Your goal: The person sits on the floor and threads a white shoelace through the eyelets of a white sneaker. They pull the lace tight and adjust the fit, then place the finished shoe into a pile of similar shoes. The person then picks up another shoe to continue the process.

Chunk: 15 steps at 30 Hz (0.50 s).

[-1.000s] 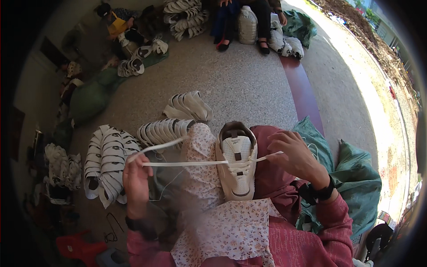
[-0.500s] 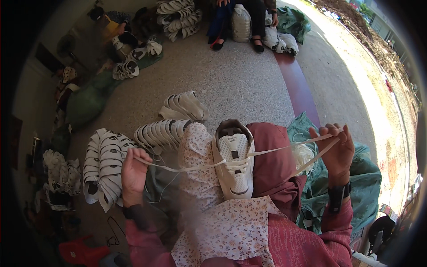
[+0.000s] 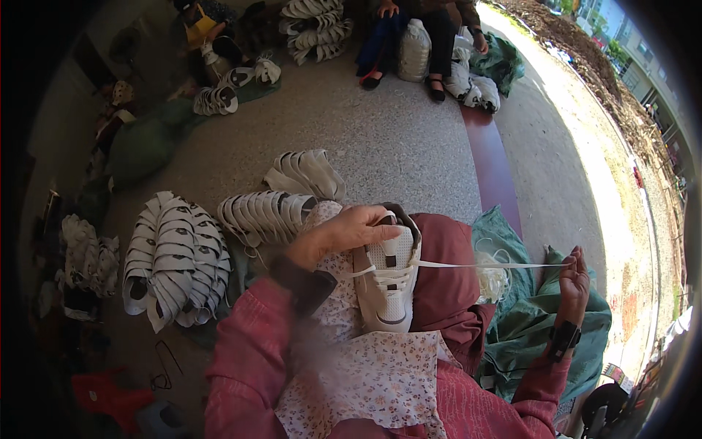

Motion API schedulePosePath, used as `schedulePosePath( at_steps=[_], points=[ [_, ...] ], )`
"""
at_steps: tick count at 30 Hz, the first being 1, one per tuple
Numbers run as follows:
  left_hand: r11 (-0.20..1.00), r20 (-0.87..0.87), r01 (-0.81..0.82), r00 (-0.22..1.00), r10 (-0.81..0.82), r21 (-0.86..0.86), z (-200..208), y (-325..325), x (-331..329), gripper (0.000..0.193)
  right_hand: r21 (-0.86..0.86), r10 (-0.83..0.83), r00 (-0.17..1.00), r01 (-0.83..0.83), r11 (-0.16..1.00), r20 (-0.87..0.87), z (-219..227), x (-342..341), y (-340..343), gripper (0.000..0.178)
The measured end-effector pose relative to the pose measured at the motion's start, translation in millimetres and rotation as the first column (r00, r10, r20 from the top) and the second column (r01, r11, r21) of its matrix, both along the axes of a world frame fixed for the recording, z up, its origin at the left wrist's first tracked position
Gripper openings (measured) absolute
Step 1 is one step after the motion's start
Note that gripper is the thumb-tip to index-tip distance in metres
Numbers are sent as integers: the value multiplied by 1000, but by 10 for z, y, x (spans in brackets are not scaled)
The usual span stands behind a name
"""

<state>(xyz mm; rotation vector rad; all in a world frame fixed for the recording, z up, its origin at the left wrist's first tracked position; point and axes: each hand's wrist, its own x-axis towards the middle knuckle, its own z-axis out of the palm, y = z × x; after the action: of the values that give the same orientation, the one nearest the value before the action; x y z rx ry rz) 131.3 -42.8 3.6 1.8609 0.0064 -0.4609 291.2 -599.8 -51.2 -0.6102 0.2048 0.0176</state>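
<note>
A white sneaker upper (image 3: 385, 304) with brown trim lies across my lap, its toe toward me. My left hand (image 3: 355, 228) reaches over from the left, thumb and fingers closed at the top of the shoe's tongue and partly hiding it. Out to the right, my right hand (image 3: 574, 282) pinches the flat white shoelace (image 3: 490, 265), which runs taut from the shoe's right side. The lace's other end comes out on the left side, and my left forearm hides where it goes. Several rows of lacing cross the tongue.
Stacked shoe uppers (image 3: 175, 256) lie on the floor at my left, with more rows (image 3: 267, 212) beyond my knee. A bundle of white laces (image 3: 493, 276) rests on a green sack (image 3: 537, 344) at my right. Other people sit farther off. A red object (image 3: 110, 399) stands lower left.
My left hand has let go of its lace end and moved right onto the shoe's tongue. My right hand has lowered slightly, still pulling its lace end out to the right.
</note>
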Motion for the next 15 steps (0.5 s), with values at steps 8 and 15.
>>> schedulePosePath(
  at_steps=[8,15],
  points=[
    [959,4,-55,998,59,-278,-91,-32,-137,31,-763,515,847,-245,598,131,740,-926,2192,36],
    [933,11,-11,1000,16,-360,-208,-128,24,32,-962,823,508,43,270,254,498,-1196,2890,14]
  ],
)
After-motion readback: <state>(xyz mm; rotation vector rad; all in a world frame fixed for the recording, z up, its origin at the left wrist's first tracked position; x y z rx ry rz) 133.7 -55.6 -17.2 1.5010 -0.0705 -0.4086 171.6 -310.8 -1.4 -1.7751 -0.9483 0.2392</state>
